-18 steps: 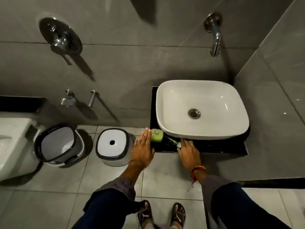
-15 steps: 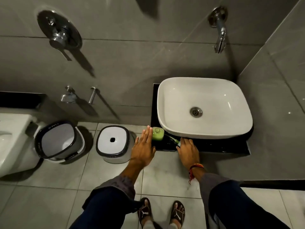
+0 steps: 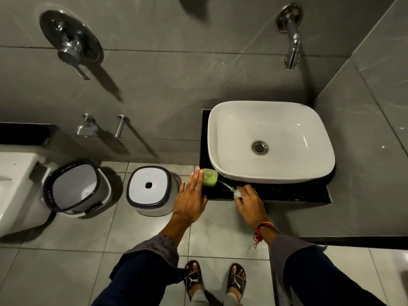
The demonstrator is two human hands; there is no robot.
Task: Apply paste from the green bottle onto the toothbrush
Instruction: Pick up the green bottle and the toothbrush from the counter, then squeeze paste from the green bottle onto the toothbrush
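Note:
A small green bottle (image 3: 209,178) stands on the black counter (image 3: 287,192) at its left front corner, just in front of the white basin. A green-and-white toothbrush (image 3: 227,187) lies flat on the counter, running from the bottle toward me and to the right. My left hand (image 3: 191,198) is flat with fingers extended, its fingertips against the bottle's left side. My right hand (image 3: 249,203) rests at the counter's front edge, fingers spread, fingertips touching the white near end of the toothbrush without closing around it.
The white basin (image 3: 220,138) fills most of the counter, with a wall spout (image 3: 291,44) above it. On the floor to the left are a lidded white bin (image 3: 149,186), an open bucket (image 3: 75,188) and a toilet (image 3: 15,186). My sandalled feet (image 3: 215,281) are below.
Both hands stay almost where they were. My left fingertips have edged slightly closer to the bottle, and the view has shifted a little.

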